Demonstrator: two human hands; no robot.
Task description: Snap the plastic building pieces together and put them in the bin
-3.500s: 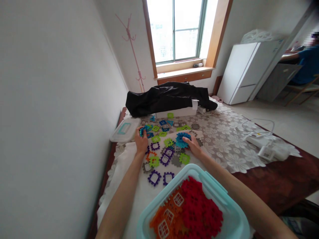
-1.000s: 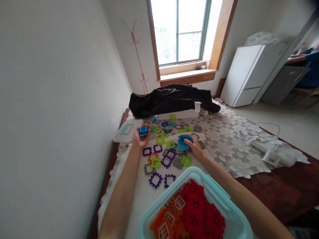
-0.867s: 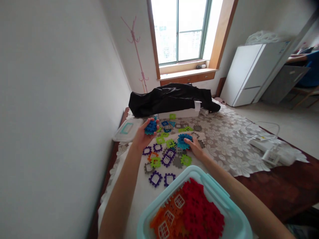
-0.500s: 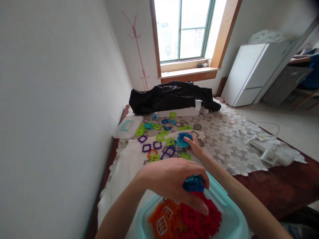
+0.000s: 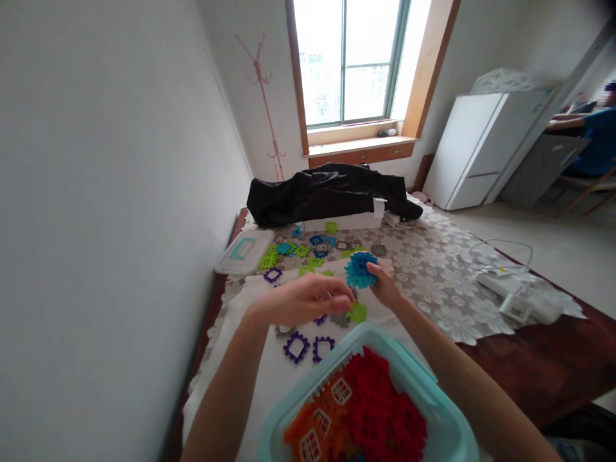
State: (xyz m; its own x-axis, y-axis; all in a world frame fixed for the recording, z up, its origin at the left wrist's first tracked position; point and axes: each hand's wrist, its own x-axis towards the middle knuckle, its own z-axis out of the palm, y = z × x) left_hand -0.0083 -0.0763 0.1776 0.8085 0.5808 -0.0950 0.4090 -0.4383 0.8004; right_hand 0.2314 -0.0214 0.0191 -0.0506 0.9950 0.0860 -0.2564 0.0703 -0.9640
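Observation:
My right hand grips a stack of blue interlocking toy tiles with toothed edges, thumb on top, just above the table. Beside it, my left hand holds nothing; its fingers are stretched toward the stack but apart from it. Below both hands stands a light-blue plastic box holding red tiles and orange tiles, some with white window inserts; a bit of blue shows low inside. Purple frame tiles lie on the white cloth, and green tiles lie behind the box. My left hand hides others.
A clear lid with a teal handle lies at the far left by the wall. A black cloth covers a white box at the back. White packaging and a cable lie right. Another person sits beyond the fridge.
My left hand has let go of blue tiles over the box and moved forward, away from it. My right hand has raised its blue stack slightly off the scattered tiles.

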